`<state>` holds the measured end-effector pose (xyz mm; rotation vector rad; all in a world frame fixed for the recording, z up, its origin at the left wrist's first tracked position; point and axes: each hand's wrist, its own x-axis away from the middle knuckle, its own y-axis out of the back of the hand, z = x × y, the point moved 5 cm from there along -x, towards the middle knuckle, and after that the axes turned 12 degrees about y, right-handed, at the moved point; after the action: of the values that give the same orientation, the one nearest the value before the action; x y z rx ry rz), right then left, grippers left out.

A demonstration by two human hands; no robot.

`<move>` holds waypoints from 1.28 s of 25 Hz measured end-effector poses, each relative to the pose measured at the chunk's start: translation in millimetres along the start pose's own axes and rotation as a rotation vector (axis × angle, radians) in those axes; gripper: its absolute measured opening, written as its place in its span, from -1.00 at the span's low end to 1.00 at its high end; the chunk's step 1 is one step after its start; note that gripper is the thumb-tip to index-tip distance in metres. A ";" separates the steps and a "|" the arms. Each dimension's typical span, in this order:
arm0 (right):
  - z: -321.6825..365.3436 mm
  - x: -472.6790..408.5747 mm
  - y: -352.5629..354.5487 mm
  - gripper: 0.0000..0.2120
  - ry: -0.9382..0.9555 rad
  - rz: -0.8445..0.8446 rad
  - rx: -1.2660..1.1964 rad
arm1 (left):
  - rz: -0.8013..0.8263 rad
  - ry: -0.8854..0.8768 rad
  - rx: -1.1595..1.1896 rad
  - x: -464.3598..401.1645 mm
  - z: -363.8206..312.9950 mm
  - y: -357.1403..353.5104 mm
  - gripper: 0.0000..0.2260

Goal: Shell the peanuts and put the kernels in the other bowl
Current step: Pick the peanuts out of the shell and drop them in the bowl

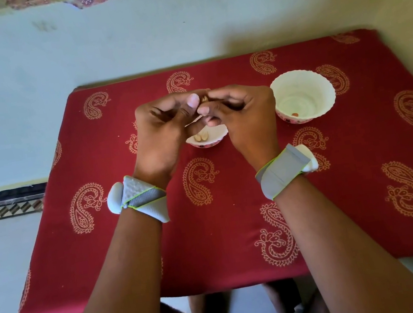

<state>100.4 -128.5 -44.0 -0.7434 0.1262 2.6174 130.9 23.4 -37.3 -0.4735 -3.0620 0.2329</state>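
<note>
From the head view, both forearms reach forward over the surface (237, 219), which is draped in a red cloth with paisley prints, and each wrist wears a grey band. The left hand (165, 127) and the right hand (241, 112) meet at the middle, fingertips together, fingers curled — between them they pinch a peanut (204, 99), of which only a small tan sliver shows between the thumbs. The hands hang just above the near bowl (208, 138), a white scalloped one that they partly hide; a few pale unshelled peanuts (201, 137) lie inside it. To the right, close by the right hand but apart from it, stands the other bowl (304, 95), also white and scalloped — one reddish kernel (294, 114) rests on its bottom
</note>
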 end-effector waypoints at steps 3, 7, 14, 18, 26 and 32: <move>-0.2 1.7 -2.9 -0.87 0.006 0.021 -0.018 | -0.050 0.015 -0.005 -1.2 0.8 3.4 -0.93; -1.1 2.7 -7.1 -0.95 -0.020 0.065 -0.115 | -0.138 -0.011 -0.052 -0.8 -0.3 2.7 -0.92; -6.6 7.9 -12.1 -0.93 -0.027 -0.090 -0.094 | -0.331 -0.043 -0.084 0.6 3.0 -11.8 -0.82; -11.1 14.3 -13.2 -0.94 -0.085 -0.177 -0.147 | -0.386 -0.016 -0.013 3.1 8.9 -13.9 -0.89; -5.2 12.8 -9.1 -0.89 -0.129 -0.203 -0.303 | -0.330 0.028 0.112 5.9 7.7 -14.7 -0.78; -7.1 8.3 -2.1 -0.89 -0.129 -0.178 -0.264 | -0.461 -0.027 -0.389 5.3 -0.2 5.0 -0.92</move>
<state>98.3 -124.9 -54.4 -0.6348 -0.3149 2.5273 127.3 29.8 -37.8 0.2397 -3.1279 -0.3763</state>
